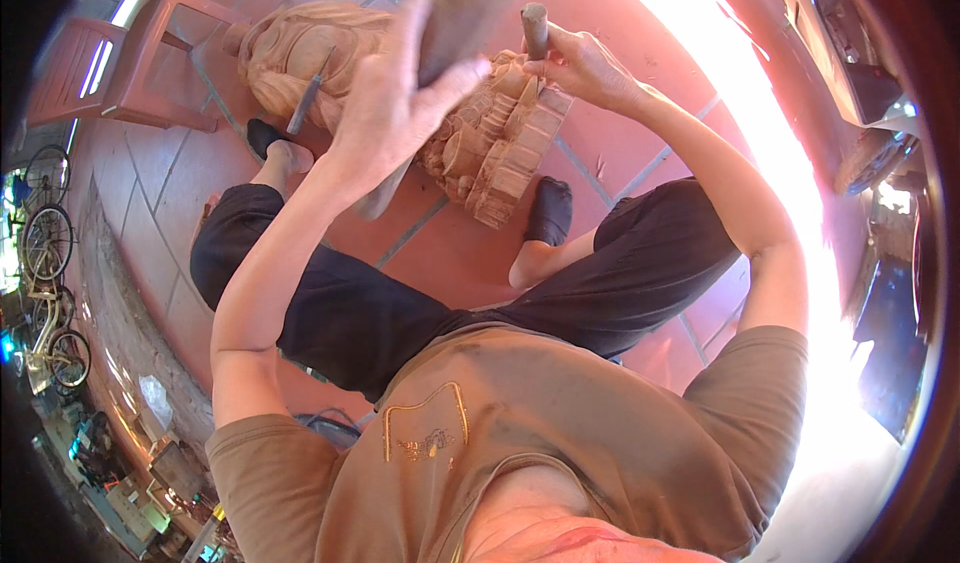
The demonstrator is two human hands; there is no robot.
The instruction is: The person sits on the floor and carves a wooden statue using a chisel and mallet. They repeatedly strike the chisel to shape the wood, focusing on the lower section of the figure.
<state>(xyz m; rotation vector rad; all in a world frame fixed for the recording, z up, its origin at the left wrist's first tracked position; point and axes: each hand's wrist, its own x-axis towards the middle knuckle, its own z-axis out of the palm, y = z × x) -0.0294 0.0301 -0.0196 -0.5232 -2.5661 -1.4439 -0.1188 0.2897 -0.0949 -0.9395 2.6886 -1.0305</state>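
Note:
A large wooden carving (320, 48) lies on the tiled floor between my feet, with fine relief at its right end and smoother rounded forms at its left. My left hand (390, 113) is wrapped round a wooden mallet (470, 18), raised above the carving and smeared by motion; its lower end pokes out below my wrist. In my right hand (590, 68) is a chisel (536, 29), its round wooden handle pointing up over the detailed end. Its tip is hidden against the carving. A second chisel (305, 103) rests on the left part of the carving.
A reddish plastic chair (150, 63) stands at the upper left. Bicycles (50, 243) and clutter line the far left. My dark-covered feet (550, 213) flank the carving. Wood chips (600, 168) lie on the red tiles, and bright sunlight crosses the floor on the right.

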